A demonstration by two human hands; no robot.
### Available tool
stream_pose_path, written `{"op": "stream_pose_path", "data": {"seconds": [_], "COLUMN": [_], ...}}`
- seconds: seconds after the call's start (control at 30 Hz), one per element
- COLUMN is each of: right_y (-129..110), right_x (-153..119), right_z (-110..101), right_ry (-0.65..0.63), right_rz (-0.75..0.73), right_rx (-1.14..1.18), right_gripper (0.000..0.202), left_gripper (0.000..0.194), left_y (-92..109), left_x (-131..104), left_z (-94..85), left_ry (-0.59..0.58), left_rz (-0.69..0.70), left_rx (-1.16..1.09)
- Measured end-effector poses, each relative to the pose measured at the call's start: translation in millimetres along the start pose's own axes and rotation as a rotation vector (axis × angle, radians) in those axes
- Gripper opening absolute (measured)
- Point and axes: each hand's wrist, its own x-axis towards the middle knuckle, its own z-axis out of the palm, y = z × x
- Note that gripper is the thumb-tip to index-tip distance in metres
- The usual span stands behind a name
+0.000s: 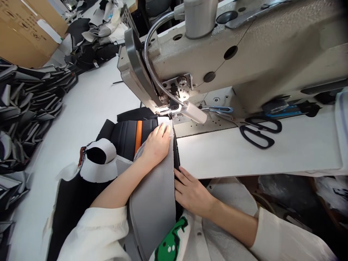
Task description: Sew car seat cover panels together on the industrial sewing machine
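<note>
My left hand [156, 144] lies flat with its fingers stretched out on a padded seat-cover piece, close to the sewing machine's needle area [174, 103]. Under it are a grey fabric panel [156, 195], a white strip [164, 120] and a black ribbed section [123, 136] with an orange band [138, 136]. Lower down, my right hand [191, 192] rests with extended fingers along the panel's right edge, where a black layer [176, 156] shows beneath the grey. Its thumb is hidden. The white strip reaches the presser foot; the needle itself is hard to make out.
Black-handled scissors [257, 136] and blue-handled snips [220, 109] lie right of the needle. A lamp [194, 112] on a flexible metal neck hangs over the sewing spot. Stacked dark fabric pieces [32, 112] line the table's left side, with a cardboard box [29, 32] behind.
</note>
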Motion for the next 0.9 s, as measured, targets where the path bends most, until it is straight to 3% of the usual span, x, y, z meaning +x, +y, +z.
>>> {"op": "stream_pose_path", "data": {"seconds": [0.3, 0.47, 0.63, 0.73, 0.83, 0.9], "right_y": [-2, 12, 29, 42, 59, 73], "right_x": [-3, 3, 14, 24, 35, 40], "right_z": [0, -2, -3, -11, -20, -21], "right_ry": [-0.006, 0.018, 0.014, -0.039, -0.171, -0.181], "right_rz": [-0.019, -0.027, -0.044, -0.057, -0.089, -0.16], "right_rx": [0.006, -0.002, -0.018, 0.003, 0.017, -0.004], "right_gripper": [0.015, 0.012, 0.009, 0.006, 0.014, 0.015], "left_gripper": [0.04, 0.044, 0.045, 0.048, 0.05, 0.05], "left_y": [5, 5, -5, -8, -8, -6], "left_x": [-4, 16, 31, 21, 3, -4], "left_z": [1.0, 3.6, 2.8, -1.1, -2.8, -2.1], "left_ry": [0.036, -0.024, 0.003, 0.002, 0.005, 0.022], "left_rz": [0.0, -0.031, 0.019, 0.046, 0.041, 0.028], "left_rx": [-0.109, -0.071, -0.091, -0.072, -0.023, -0.004]}}
